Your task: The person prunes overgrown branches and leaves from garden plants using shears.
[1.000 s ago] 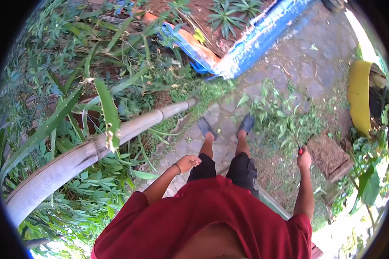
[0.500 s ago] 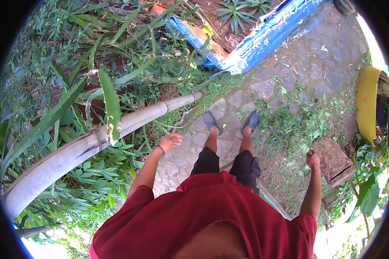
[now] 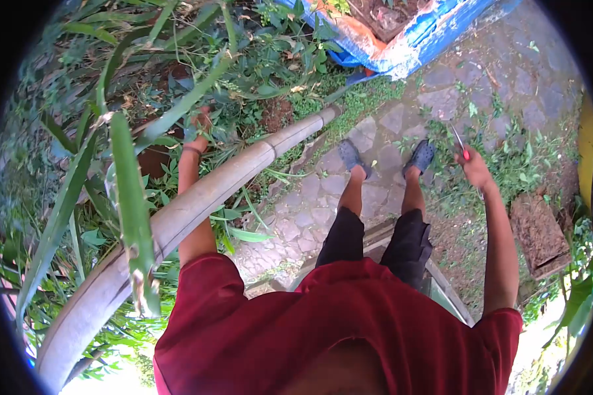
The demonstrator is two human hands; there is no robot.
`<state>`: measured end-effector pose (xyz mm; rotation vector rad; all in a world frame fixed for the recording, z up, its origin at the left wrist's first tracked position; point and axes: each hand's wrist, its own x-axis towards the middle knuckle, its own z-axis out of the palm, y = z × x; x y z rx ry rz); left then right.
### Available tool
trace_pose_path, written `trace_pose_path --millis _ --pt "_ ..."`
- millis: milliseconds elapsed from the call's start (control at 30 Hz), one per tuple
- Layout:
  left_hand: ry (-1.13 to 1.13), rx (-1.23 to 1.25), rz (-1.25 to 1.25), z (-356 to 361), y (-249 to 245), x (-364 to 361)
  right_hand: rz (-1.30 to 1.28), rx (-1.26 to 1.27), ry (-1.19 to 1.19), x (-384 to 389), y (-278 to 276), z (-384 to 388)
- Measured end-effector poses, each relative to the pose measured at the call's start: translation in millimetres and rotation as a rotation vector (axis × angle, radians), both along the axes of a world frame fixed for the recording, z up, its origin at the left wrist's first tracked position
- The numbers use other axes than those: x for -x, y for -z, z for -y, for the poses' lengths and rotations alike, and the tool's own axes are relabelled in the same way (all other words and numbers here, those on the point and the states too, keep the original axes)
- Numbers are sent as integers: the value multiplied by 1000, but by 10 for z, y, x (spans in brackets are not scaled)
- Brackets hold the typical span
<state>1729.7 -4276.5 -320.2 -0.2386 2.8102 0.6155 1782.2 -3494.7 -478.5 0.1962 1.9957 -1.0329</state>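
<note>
My left hand [image 3: 201, 122] reaches past the bamboo pole [image 3: 244, 166] into the leafy plants [image 3: 247, 108], its fingers blurred and partly covered by leaves. Part of that forearm lies behind the pole. Long spiny succulent leaves [image 3: 130, 191] hang close by on the left. On the other side, my right hand [image 3: 476, 170] is closed around a red-handled tool with a narrow metal blade [image 3: 456, 135]. The blade points forward, over cut greenery [image 3: 507, 158] lying on the stone paving.
A blue tarp edging [image 3: 408, 56] borders a planting bed ahead. My shoes [image 3: 420, 157] stand on the stone path [image 3: 310, 191]. A brown block [image 3: 539, 236] lies at the right, near a yellow curved object [image 3: 588, 155].
My left hand has moved forward from above the path into the plants beyond the pole. My right hand has gone forward with the tool, and the greenery near it is no longer there.
</note>
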Motion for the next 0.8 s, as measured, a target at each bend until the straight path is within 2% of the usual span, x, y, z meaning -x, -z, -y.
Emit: trace_pose_path --millis 67,133,167,233,267,333,400,500,533,567,633,700,800 --pt "-45 4 -26 -282 -55 284 34 40 25 143 87 346" --pt "-90 9 -59 -307 17 517 45 206 64 229 169 652" --pt "44 207 -127 -299 76 617 57 211 66 238 198 800" --pt "222 450 -221 -385 87 754 36 326 32 244 222 1057" --pt "228 452 -217 -414 122 891 40 329 38 254 208 1170" --pt "119 587 218 -458 224 1145 100 320 -31 249 119 1397" --pt "112 524 387 -779 67 1262 137 359 3 158 94 1545" --pt "394 520 100 -500 580 1432 113 354 -9 -3 149 1688" --pt "484 525 16 -695 563 1478 113 362 -8 -40 130 1720" --pt "500 114 -67 -938 616 1522 113 370 -7 -78 109 1745" --pt "507 -301 -155 -1416 543 1670 102 342 -15 -152 92 1772" --pt "936 50 -364 -1521 634 1786 82 314 -25 -193 21 1762" --pt "818 138 -293 -1642 848 1702 149 315 31 -304 76 1713"
